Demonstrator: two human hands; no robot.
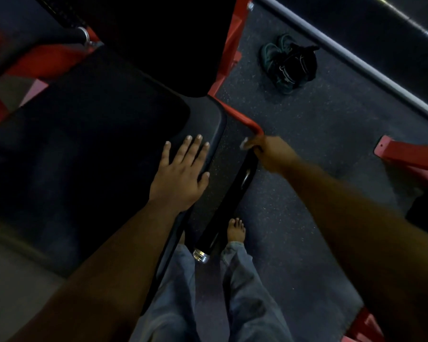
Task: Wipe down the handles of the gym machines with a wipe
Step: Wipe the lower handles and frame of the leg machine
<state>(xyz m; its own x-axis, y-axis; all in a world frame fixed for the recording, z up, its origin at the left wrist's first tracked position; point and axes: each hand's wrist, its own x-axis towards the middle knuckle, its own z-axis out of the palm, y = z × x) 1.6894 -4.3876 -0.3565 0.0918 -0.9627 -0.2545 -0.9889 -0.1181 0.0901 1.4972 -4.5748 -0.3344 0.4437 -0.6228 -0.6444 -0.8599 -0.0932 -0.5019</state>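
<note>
1. Two hands: the left hand (181,172) lies flat, fingers spread and released, on the right edge of the black seat pad (89,149).
2. The right hand (269,154) is clenched around one white wipe (245,143), pressed to the upper end of the handle (229,203).
3. One black handle, one silver end cap (201,255), joined to the red frame (242,119).
4. One bare foot (236,229) shows, and one pair of shoes (288,61) lies well apart.
5. The speckled dark floor (319,124) is dimly lit.

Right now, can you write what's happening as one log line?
step: wiping handle | right hand: gripping wipe at handle top | left hand: flat on seat
</note>
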